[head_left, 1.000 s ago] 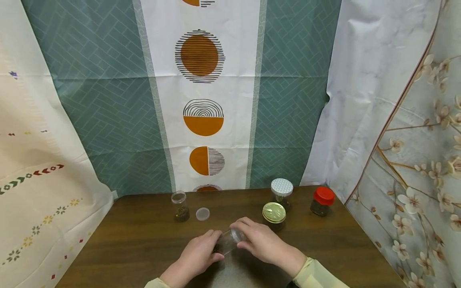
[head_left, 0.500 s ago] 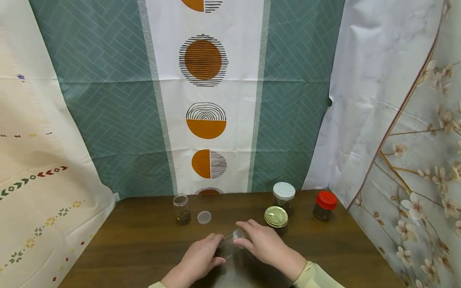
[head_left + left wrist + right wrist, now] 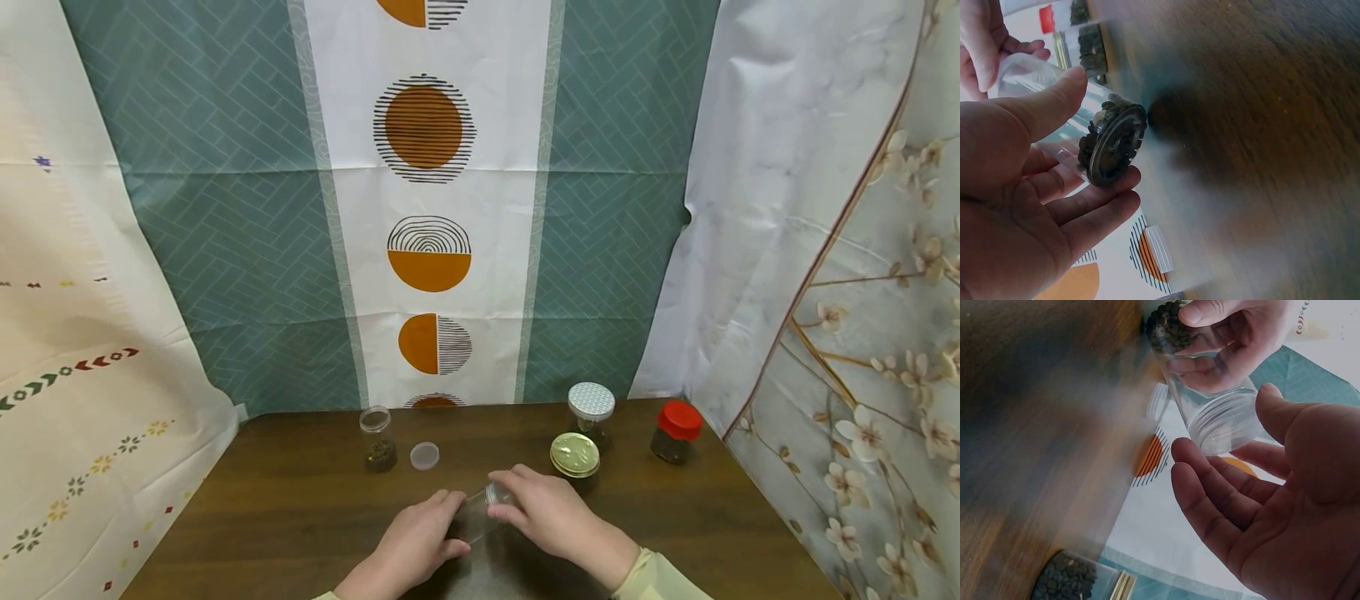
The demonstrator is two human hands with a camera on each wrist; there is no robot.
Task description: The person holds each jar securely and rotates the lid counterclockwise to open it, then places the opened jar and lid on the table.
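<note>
A clear jar is tilted between my two hands above the table. My left hand grips its lower body, thumb on one side and fingers on the other. Dark pellets lie at the jar's bottom end, seen in the left wrist view. My right hand holds the other end, its thumb and fingers around the clear ridged top. Whether that top is bare thread or a clear lid, I cannot tell.
An uncapped clear jar stands back left, with a translucent lid beside it. On the right are a gold-lidded jar, a white-patterned-lidded jar and a red-lidded jar. Curtains surround the wooden table.
The head view has shifted slightly. My right thumb and fingers have shifted over the jar's top end, covering more of it. Both hands stay on the jar, and the other jars have not moved.
</note>
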